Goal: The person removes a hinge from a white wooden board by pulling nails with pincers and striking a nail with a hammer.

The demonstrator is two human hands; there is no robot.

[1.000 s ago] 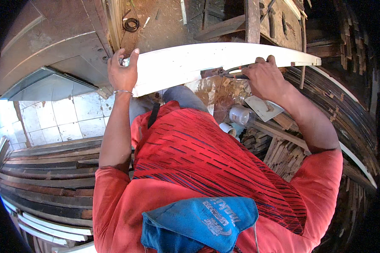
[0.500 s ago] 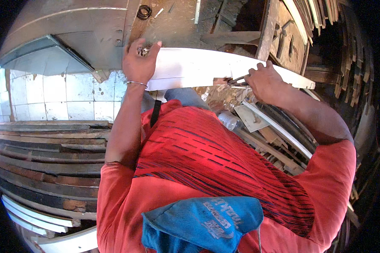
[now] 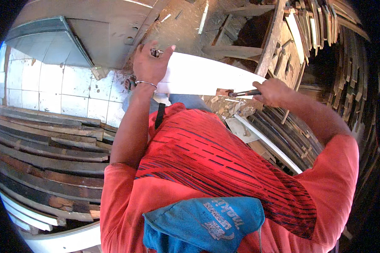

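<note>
A long white board (image 3: 198, 74) lies across in front of me at knee height. Its left end is gripped by my left hand (image 3: 152, 63), fingers over the far edge and thumb pointing away. A small shiny metal piece (image 3: 156, 53) shows between that thumb and the fingers. My right hand (image 3: 272, 92) is closed around a slim metal hand tool (image 3: 242, 93) with a dark handle; its exact kind is unclear. The tool's tip rests by a brownish notch (image 3: 224, 92) in the board's near edge. A bracelet (image 3: 145, 83) circles my left wrist.
Stacked wooden strips (image 3: 50, 156) fill the left side, and more timber (image 3: 346, 63) stands at the far right. A wooden frame (image 3: 270, 38) stands beyond the board. Scrap pieces and a white strip (image 3: 270, 145) lie below my right arm. White tiles (image 3: 50, 84) cover the left floor.
My right hand has turned and drawn back slightly toward me and to the right, showing more of the tool. The board and my left hand appear slightly farther right as the view shifts.
</note>
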